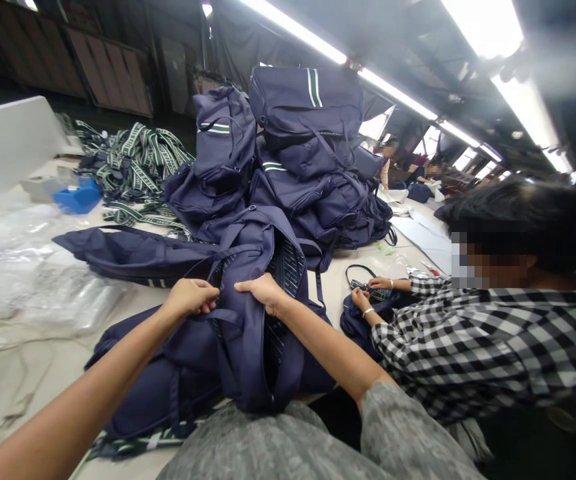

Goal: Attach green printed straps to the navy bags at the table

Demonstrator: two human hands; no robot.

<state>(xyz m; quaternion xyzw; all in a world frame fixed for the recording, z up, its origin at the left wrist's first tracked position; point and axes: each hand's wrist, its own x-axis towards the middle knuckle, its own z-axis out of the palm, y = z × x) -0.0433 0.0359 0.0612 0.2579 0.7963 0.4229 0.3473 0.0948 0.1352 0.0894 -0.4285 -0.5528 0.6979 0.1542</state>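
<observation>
A navy duffel bag (248, 333) stands in front of me, its zipped top gaping on the right and showing a dark lining with white print. My right hand (267, 293) grips the fabric beside that opening, thumb on the outside and fingers partly hidden in the fold. On the left, my left hand (195, 297) is closed in a pinch at the edge of a second, narrower opening of the same bag; a zip pull there is too small to make out. Carry straps loop around both hands. More navy fabric lies under and left of the bag.
Stacked navy bags (308, 147) rise behind. Green-and-white straps (138, 160) lie heaped at back left, near a blue bin (77, 195) and clear plastic bags (63, 287). At right, a co-worker in a checked shirt (488, 340) handles a dark bag and strap.
</observation>
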